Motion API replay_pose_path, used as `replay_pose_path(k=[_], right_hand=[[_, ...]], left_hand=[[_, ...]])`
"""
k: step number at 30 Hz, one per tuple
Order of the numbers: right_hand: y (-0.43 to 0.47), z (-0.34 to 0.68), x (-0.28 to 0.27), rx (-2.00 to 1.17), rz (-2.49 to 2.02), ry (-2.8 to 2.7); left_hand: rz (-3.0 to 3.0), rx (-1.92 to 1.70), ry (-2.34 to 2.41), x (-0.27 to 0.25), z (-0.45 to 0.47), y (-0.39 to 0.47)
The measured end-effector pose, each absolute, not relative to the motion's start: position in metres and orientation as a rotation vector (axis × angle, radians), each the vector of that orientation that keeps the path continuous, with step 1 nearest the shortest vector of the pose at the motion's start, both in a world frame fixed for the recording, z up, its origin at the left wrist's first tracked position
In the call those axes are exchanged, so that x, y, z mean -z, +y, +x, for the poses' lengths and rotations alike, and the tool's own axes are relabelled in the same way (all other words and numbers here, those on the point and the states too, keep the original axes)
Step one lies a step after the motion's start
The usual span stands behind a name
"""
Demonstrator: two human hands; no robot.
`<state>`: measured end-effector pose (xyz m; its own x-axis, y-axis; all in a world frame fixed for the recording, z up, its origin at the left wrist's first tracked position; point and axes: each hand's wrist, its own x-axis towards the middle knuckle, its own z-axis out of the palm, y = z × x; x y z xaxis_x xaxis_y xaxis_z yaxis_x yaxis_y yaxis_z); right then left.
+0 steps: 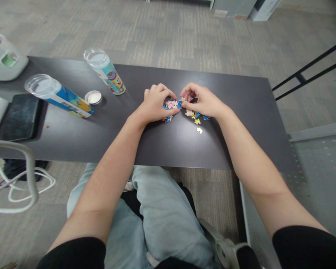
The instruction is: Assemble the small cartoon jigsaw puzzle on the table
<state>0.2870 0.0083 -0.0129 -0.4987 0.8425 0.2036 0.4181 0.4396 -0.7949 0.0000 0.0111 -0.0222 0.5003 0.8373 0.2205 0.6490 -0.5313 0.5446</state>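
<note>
Small jigsaw puzzle pieces (172,105) in pink, blue and yellow lie in a loose heap on the dark table. My left hand (157,102) curves around the left side of the heap, thumb and index finger apart with pieces between them. From the right, my right hand (199,100) reaches over the pile, thumb and fingertips close around a puzzle piece (183,99). More pieces lie under and beside this palm, among them a yellow puzzle piece (197,121). A single pale puzzle piece (199,130) rests nearer to me, apart from the others.
Left of my hands stand two clear-topped printed tubes, a teal one (108,73) and a blue one (63,97), with a round white-topped lid (94,98) between them. A black flat device (19,116) and a white container (7,56) occupy the table's (123,130) left end.
</note>
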Motion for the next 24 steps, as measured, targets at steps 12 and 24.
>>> replay_pose_path(k=[12,24], right_hand=[[0.005,0.285,0.020,-0.605,-1.185,-2.361],[0.001,0.278,0.019,-0.593,-1.209,-2.378]], left_hand=[[2.248,-0.718,1.113,0.024,-0.003,0.017],[2.157,-0.828,0.952,0.025,-0.002,0.018]])
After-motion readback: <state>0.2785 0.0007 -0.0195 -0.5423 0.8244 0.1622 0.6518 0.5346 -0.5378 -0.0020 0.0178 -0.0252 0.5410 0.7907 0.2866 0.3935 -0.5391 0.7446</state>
